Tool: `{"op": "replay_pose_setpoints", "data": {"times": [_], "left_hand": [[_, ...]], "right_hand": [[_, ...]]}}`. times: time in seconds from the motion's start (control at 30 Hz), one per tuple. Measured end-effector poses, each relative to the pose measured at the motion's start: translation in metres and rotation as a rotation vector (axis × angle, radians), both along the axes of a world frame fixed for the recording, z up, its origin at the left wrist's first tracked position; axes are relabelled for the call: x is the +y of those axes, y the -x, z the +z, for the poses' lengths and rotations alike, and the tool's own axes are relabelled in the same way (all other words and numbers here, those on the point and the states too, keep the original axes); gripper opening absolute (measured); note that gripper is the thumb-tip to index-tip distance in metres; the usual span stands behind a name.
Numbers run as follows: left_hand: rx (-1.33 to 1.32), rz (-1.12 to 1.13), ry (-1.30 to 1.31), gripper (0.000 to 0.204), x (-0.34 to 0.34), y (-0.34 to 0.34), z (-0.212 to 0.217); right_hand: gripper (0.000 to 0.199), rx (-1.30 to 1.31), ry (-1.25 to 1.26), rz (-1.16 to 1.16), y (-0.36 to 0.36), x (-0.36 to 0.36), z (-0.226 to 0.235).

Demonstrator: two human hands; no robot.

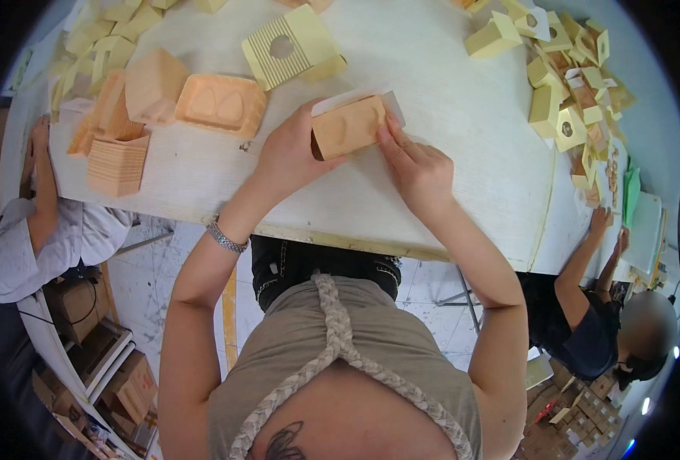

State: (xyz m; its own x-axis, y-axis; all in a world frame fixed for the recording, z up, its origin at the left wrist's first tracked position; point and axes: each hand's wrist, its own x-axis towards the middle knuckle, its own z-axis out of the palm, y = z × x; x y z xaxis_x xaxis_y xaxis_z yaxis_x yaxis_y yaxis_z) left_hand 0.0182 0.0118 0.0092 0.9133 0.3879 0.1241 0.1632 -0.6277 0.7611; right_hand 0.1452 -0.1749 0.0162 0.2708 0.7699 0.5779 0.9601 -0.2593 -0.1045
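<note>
Fingers (398,146) hold card box (340,100) with dimpled insert (349,127).

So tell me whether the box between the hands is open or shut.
Open: its white flap sticks out past the peach insert.

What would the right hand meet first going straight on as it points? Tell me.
The peach two-hollow tray, whose right end the right hand touches; beyond it, the line probably runs toward the yellow striped carton, though depth is unclear.
</note>
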Motion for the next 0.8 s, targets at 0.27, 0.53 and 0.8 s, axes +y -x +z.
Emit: {"op": "replay_pose_setpoints", "data": {"times": [0.27,0.53,0.8], "left_hand": [[-0.033,-0.019,-0.073,0.08,-0.001,-0.002,-0.001],[-0.026,-0.042,-0.068,0.078,-0.001,-0.003,-0.004],[-0.003,-0.059,-0.019,0.078,0.002,-0.002,-0.001]], "right_hand": [[0.03,0.104,0.167,-0.092,0.015,0.009,0.017],[0.025,0.158,0.255,-0.145,0.012,0.03,0.028],[0.022,0.145,0.385,-0.257,0.023,0.026,0.042]]}}
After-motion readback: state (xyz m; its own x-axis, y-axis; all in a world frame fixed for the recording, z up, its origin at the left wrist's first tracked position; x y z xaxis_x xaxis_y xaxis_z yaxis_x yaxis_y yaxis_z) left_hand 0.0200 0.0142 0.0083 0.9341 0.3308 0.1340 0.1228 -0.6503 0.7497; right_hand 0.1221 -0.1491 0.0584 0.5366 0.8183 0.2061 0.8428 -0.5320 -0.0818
